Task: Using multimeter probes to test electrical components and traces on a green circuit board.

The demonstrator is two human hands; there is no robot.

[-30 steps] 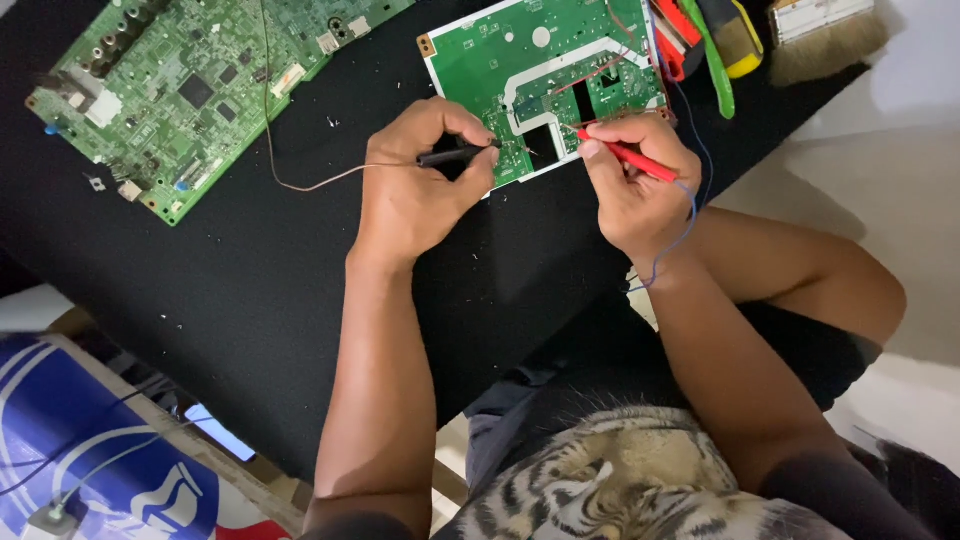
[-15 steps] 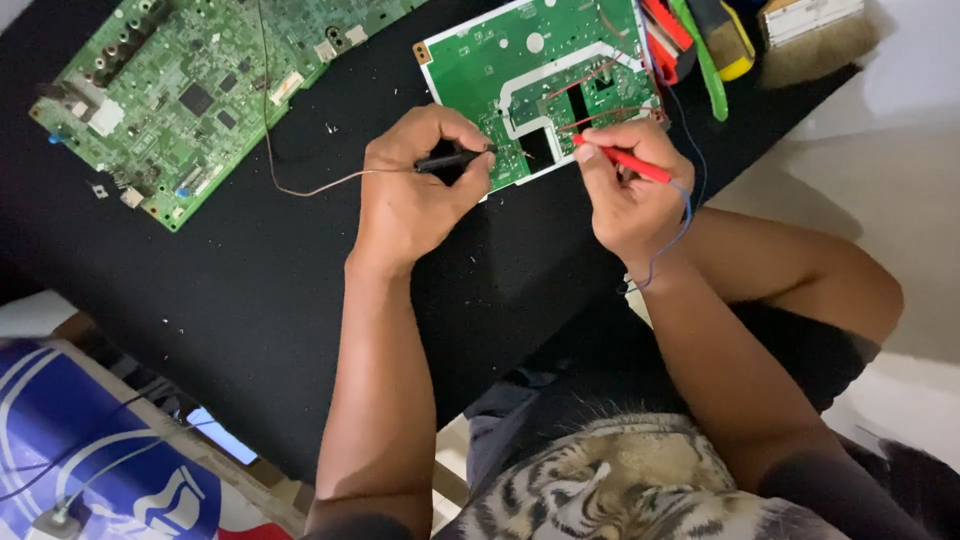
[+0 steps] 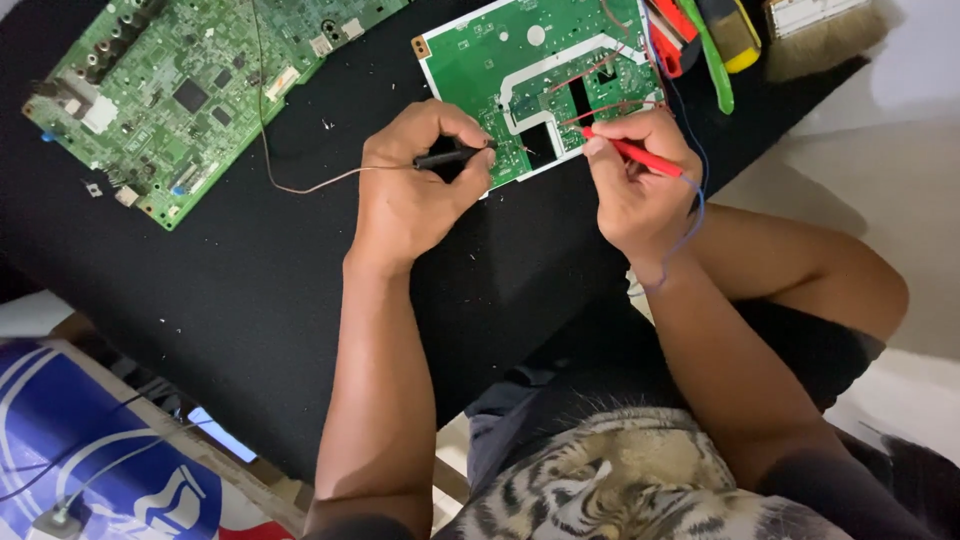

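A green circuit board (image 3: 520,70) with white outlines and two cut-outs lies on the black mat (image 3: 230,270). My left hand (image 3: 415,190) grips a black test probe (image 3: 455,156), its tip touching the board's near edge; a thin brown lead (image 3: 300,185) trails left from it. My right hand (image 3: 640,190) pinches a red test probe (image 3: 630,152) like a pen, its tip on the board beside the lower cut-out. A blue wire (image 3: 695,205) loops around my right wrist.
A larger green mainboard (image 3: 180,90) with connectors lies at the upper left. Red, green and yellow-handled tools (image 3: 705,35) and a brush (image 3: 820,35) sit at the upper right. A blue and white box (image 3: 90,450) is at the lower left; pale floor at right.
Both hands hold the probes throughout. The red probe's tip shifted slightly along the board near the cut-out, and the view drifted a little.
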